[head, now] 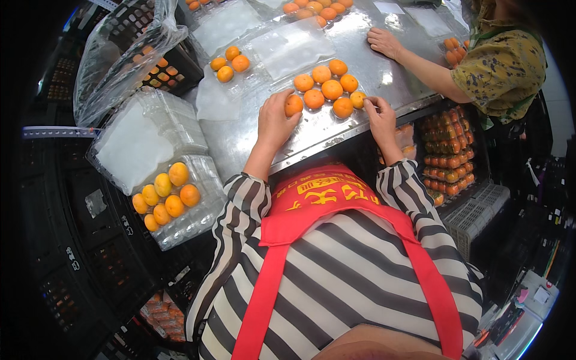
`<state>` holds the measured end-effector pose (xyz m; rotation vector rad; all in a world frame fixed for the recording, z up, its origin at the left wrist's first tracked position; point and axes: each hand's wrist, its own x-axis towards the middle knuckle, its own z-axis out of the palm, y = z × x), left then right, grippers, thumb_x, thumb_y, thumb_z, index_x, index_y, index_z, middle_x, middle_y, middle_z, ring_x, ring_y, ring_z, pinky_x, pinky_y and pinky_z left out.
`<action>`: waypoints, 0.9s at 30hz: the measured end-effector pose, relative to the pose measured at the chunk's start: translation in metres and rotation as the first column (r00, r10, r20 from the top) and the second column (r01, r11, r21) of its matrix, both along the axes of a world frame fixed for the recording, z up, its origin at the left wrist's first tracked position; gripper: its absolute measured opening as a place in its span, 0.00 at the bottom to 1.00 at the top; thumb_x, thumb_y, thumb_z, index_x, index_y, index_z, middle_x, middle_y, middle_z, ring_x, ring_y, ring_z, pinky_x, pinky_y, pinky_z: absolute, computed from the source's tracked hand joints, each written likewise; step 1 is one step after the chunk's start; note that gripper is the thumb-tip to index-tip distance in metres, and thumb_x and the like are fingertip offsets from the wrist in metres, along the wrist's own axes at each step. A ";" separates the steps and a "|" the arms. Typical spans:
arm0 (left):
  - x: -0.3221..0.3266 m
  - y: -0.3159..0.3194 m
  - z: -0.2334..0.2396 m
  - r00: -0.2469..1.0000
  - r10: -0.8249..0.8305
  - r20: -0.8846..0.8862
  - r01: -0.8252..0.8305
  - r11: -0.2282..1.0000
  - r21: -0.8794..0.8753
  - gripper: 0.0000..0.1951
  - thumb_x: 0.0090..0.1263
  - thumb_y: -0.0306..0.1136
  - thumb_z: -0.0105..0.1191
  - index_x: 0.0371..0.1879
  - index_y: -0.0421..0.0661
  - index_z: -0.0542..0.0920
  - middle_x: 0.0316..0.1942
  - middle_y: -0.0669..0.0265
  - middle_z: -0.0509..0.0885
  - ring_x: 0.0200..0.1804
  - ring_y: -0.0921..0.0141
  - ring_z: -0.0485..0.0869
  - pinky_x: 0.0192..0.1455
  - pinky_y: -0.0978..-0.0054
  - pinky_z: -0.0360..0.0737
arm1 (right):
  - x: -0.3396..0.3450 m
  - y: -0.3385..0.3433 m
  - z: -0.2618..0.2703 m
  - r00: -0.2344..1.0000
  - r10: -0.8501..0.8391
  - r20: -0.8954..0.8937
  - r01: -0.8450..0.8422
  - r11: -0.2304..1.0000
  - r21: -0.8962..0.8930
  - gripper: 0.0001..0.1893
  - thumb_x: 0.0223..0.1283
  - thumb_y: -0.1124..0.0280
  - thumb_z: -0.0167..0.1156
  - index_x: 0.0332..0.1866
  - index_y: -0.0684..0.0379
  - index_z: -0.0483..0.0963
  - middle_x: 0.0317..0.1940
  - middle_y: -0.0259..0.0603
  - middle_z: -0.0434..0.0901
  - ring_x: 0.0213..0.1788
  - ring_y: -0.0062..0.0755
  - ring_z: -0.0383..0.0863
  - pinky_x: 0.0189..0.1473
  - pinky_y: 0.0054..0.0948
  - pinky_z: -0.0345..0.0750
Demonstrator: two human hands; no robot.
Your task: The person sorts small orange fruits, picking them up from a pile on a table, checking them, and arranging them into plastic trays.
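Several orange citrus fruits (332,90) sit in rows in a clear plastic tray near the metal table's front edge. My left hand (276,118) has its fingers and thumb around the citrus fruit (294,104) at the left end of the front row. At the opposite end, the fingertips of my right hand (380,118) touch a smaller, yellower citrus fruit (357,100). Behind and to the left, a clear tray holds a few fruits (232,64). An open clear clamshell, its lid lined with a white pad (134,141), holds several yellow-orange fruits (174,205) on stacked clamshells at the left.
A co-worker's hand (385,43) rests on the metal table (234,139) at the back right. Black crates with fruit, one covered by a plastic bag (105,74), stand at the left. Filled fruit packs (449,155) are stacked below the table at the right, above a grey crate (477,216).
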<state>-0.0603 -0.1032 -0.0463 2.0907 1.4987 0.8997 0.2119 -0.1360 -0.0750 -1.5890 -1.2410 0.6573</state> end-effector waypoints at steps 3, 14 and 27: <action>0.003 -0.002 -0.010 0.999 -0.009 -0.042 0.010 1.000 0.021 0.27 0.51 0.32 0.68 0.54 0.47 0.77 0.48 0.60 0.82 0.52 0.58 0.79 0.56 0.60 0.72 | 0.000 0.000 0.001 1.000 -0.001 -0.002 0.001 1.000 0.003 0.12 0.63 0.66 0.61 0.40 0.66 0.80 0.35 0.42 0.82 0.36 0.27 0.82 0.41 0.26 0.78; 0.004 0.003 -0.019 0.994 -0.016 -0.112 0.020 0.999 0.034 0.26 0.51 0.34 0.67 0.52 0.49 0.78 0.45 0.62 0.82 0.50 0.59 0.79 0.56 0.61 0.69 | 0.002 0.000 -0.001 1.000 0.002 -0.002 -0.002 1.000 -0.007 0.12 0.63 0.66 0.61 0.40 0.66 0.80 0.37 0.44 0.83 0.37 0.31 0.83 0.42 0.27 0.78; 0.008 0.003 -0.021 0.981 -0.005 -0.194 0.026 0.994 0.106 0.24 0.50 0.34 0.68 0.49 0.49 0.79 0.44 0.63 0.82 0.51 0.60 0.78 0.56 0.61 0.68 | 0.000 -0.001 0.000 1.000 -0.006 0.029 0.006 1.000 -0.002 0.10 0.60 0.67 0.62 0.39 0.63 0.80 0.36 0.42 0.83 0.40 0.32 0.83 0.45 0.29 0.77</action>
